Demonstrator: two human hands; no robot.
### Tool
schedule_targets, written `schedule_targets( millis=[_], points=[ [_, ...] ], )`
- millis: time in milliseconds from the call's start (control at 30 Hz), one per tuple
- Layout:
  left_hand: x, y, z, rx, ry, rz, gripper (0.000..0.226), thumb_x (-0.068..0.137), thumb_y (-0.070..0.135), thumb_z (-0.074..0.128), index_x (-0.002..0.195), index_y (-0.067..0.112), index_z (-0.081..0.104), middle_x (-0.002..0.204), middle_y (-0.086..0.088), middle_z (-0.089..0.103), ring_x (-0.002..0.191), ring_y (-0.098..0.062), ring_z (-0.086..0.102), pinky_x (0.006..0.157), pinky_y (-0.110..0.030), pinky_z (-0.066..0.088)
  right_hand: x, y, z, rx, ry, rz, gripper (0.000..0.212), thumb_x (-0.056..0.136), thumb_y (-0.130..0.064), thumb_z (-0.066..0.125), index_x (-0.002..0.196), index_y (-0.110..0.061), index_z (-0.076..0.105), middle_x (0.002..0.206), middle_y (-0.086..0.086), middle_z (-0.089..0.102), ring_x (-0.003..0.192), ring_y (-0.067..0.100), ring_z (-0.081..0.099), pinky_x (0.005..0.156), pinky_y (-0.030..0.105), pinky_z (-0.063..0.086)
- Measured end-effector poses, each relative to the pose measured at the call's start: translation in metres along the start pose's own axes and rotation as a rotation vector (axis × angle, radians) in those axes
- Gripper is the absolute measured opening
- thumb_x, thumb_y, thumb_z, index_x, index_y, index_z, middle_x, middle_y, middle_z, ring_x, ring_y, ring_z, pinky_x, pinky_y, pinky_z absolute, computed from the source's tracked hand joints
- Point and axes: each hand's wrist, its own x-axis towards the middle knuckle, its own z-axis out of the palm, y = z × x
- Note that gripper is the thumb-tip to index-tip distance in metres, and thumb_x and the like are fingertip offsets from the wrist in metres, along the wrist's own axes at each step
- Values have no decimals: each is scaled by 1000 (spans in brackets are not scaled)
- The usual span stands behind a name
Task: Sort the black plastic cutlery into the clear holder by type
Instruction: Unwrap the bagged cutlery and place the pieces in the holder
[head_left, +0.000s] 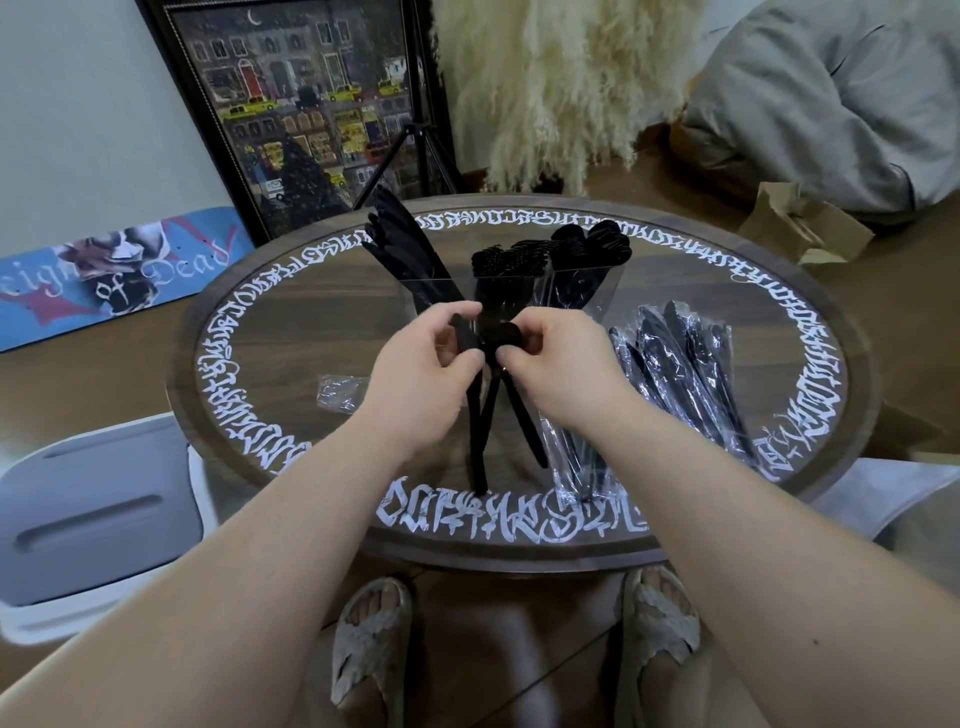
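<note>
A: Black cutlery (485, 415), a few loose pieces, hangs handles-down just in front of the clear holder (511, 291); the left hand (434, 358) and right hand (550, 353) both pinch the top ends, probably to part them by type.

B: And the holder?

A: It stands on the desk (291, 332); knives fan from its left compartment, forks from the middle, spoons from the right; wrapped sets (685, 374) lie right of the holder, an empty wrapper (340, 392) left of the hands.
</note>
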Motion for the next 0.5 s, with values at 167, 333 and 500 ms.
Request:
schedule_targets(
  millis=[167,333,500],
  points=[
    [-4,14,-20,-14,246,13,18,88,14,62,94,31,63,80,9,64,72,-4,56,73,-20,45,-5,1,-18,92,113,53,15,90,-16,58,80,-27,58,70,-9,60,72,15,57,62,27,41],
    [12,45,-52,91,444,214,12,88,17,60,92,28,61,77,20,59,69,2,55,72,-21,45,-12,-10,-39,203,285,41,14,92,-16,56,87,-29,57,69,-10,60,67,12,56,63,28,43],
    [41,73,-77,156,515,352,9,85,23,58,93,22,63,78,12,61,73,-11,61,76,-33,52,-13,-25,-52,260,297,56,16,92,-16,57,84,-30,58,79,-10,66,79,16,67,72,30,53]
  ],
)
